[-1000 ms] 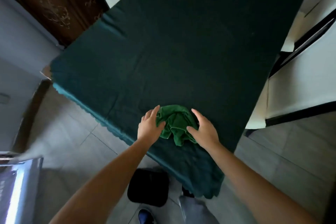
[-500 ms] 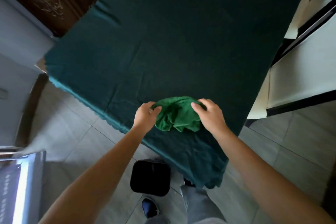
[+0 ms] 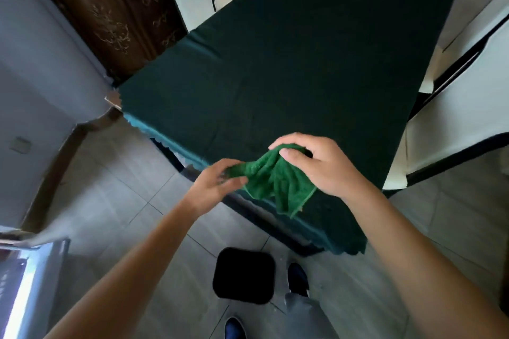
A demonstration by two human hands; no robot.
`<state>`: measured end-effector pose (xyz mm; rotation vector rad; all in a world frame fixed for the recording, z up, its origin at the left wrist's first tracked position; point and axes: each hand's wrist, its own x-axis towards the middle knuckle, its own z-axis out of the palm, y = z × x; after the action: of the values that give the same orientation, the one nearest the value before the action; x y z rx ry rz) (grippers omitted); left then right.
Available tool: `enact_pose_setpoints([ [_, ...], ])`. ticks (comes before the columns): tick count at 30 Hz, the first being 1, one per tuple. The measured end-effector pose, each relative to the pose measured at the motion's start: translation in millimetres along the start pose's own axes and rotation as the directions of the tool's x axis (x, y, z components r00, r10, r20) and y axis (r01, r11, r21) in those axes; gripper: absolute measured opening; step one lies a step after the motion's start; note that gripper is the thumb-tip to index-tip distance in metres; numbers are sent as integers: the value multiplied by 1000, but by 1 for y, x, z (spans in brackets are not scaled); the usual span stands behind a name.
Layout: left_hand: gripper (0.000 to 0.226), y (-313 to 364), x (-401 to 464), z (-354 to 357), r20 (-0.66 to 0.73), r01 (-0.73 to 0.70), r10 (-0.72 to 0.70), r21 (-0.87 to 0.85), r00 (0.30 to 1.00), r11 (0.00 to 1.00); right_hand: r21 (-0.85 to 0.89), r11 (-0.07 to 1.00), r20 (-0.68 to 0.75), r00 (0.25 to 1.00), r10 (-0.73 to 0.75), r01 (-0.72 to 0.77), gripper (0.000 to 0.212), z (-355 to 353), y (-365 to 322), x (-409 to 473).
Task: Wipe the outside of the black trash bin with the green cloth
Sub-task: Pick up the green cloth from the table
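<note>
The green cloth hangs crumpled between both hands, lifted just off the near edge of the table. My right hand pinches its upper part with thumb and fingers. My left hand grips its left end. The black trash bin stands on the tiled floor below the hands, close to the table's near corner and next to my feet; I see its dark top from above.
A table under a dark green tablecloth fills the middle. A dark carved wooden cabinet stands at the back left. White chairs line the right side. A shiny metal surface sits at the lower left.
Both hands have closed on the cloth and raised it from the tabletop; it now hangs stretched between them instead of lying bunched. The view has pulled back, showing more floor and the bin.
</note>
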<state>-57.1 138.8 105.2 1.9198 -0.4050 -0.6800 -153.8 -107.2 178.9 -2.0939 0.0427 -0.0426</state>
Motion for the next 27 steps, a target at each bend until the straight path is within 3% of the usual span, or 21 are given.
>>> enact_pose_setpoints([
  [3, 77, -3, -41, -13, 78, -178, 165, 196, 983, 964, -65, 997, 124, 992, -24, 32, 21, 29, -43, -26],
  [5, 70, 4, -65, -16, 193, -284, 255, 144, 948, 948, -100, 994, 173, 985, -23, 41, 20, 48, -68, -41],
  [7, 42, 6, -87, -18, 275, -312, 288, 46, 917, 949, -96, 995, 204, 979, -20, 40, 17, 61, -85, -54],
  [9, 18, 4, -109, -18, 317, -275, 282, -67, 906, 959, -69, 997, 190, 981, -23, 37, 14, 68, -95, -70],
  [11, 9, -5, -132, -20, 324, -213, 269, -199, 907, 957, -32, 999, 133, 991, 3, 1, 9, 70, -97, -86],
  [14, 14, -19, -167, -20, 300, -114, 202, -288, 932, 951, -49, 993, 72, 991, 109, -106, 10, 79, -84, -107],
  [18, 23, -36, -210, -2, 169, -42, 106, -341, 980, 939, -93, 958, 33, 961, 275, -271, 22, 105, -52, -138],
  [21, 44, -47, -239, 14, 180, 21, 66, -442, 982, 897, -55, 924, 11, 925, 381, -379, 36, 129, -31, -166],
  [25, 51, -52, -267, 36, 199, 111, 9, -583, 980, 805, -43, 893, -233, 874, 426, -447, 41, 164, -14, -208],
  [27, 49, -53, -279, 47, 167, 125, -29, -596, 986, 793, 72, 902, -262, 865, 428, -425, 38, 179, -12, -237],
])
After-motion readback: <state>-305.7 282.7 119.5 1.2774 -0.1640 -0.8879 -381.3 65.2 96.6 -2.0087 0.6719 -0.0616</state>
